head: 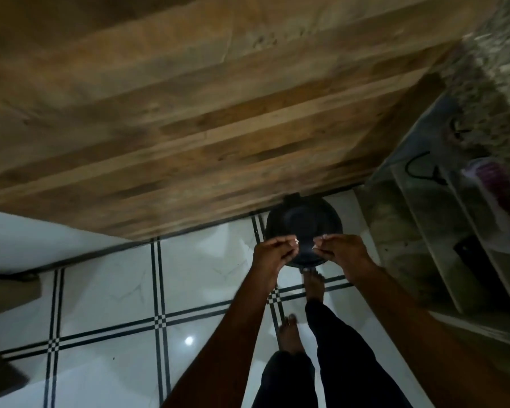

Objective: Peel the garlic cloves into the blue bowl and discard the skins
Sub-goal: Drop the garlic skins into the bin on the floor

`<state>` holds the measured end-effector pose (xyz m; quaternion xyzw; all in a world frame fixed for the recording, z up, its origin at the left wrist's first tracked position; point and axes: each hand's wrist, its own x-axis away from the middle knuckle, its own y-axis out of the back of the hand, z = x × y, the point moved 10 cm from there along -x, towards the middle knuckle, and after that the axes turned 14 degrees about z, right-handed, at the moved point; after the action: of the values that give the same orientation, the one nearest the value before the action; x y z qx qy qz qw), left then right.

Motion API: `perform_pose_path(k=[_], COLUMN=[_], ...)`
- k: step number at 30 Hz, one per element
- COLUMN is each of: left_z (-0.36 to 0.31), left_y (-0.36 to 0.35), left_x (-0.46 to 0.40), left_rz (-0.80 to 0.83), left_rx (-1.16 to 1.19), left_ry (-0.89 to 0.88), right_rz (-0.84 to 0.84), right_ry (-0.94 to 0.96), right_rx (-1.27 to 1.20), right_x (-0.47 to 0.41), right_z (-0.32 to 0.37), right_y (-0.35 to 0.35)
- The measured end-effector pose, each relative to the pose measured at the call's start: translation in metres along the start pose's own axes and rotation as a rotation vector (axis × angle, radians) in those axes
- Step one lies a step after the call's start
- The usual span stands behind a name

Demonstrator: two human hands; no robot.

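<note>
Black and round, the bin (304, 231) sits on the floor (109, 278) right below your hands, its rear edge tucked against the foot of the wooden cabinet front (189, 113). Your left hand (273, 253) and right hand (340, 250) hang over the bin's near half, a little apart from each other, so they hide part of its rim from you. Your fingers (289, 241) on the left are curled inward and pinch small pale garlic skins (296, 241) at their tips; the right fingers are curled the same way around another pale scrap at about the same height. The picture is too blurred to say how much skin each hand holds.

White tiles with thin black double lines make up the floor, and a light glints off one tile near your left forearm. Your bare foot (314, 285) stands just at the bin's near edge, the other foot (289, 334) behind it, with dark trouser legs below. On your right a speckled stone ledge (489, 83) overhangs open shelves (442, 219) that hold a pale container with something purple and a dark cable. A white curved surface (27, 240) fills the left side.
</note>
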<state>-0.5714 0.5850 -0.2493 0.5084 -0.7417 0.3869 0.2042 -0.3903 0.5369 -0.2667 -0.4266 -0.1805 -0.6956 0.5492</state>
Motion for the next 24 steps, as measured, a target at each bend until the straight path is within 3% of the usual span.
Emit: perform_pose_path(k=[4,9,12,14,17,20,22,24], left_z=[0.028,0.080,0.108,0.121,0.154,0.165,0.156,0.141], left_y=[0.017,0.041,0.051,0.039,0.022,0.051,0.068,0.040], left_x=[-0.054,-0.149,-0.210,-0.241,-0.273,-0.304,-0.311,-0.303], left_rz=[0.011,0.012,0.016,0.066,0.132,0.001,-0.162,-0.144], left_rx=[0.019,-0.028,-0.261,-0.393,-0.565,-0.836,-0.780,-0.787], left_ry=[0.024,0.092,0.163,0.116,0.118,0.071,0.030,-0.132], right_rz=[-0.101,-0.080,-0.006,0.000,-0.034,0.005,0.015,0.001], right_ry=[-0.109,-0.186,-0.271,-0.337,-0.298,-0.268,-0.250,-0.199], right_rx=[0.039,-0.066,-0.113,-0.138,-0.384,-0.433,-0.487,-0.510], right_x=[-0.078,-0.137,-0.185,-0.212,-0.246,-0.268,-0.278,-0.285], right_z=[-0.044,-0.059,-0.082,-0.099,-0.106,-0.113,-0.123,-0.119], right_y=[0.026,0.021,0.024,0.032,0.044,0.058,0.065,0.068])
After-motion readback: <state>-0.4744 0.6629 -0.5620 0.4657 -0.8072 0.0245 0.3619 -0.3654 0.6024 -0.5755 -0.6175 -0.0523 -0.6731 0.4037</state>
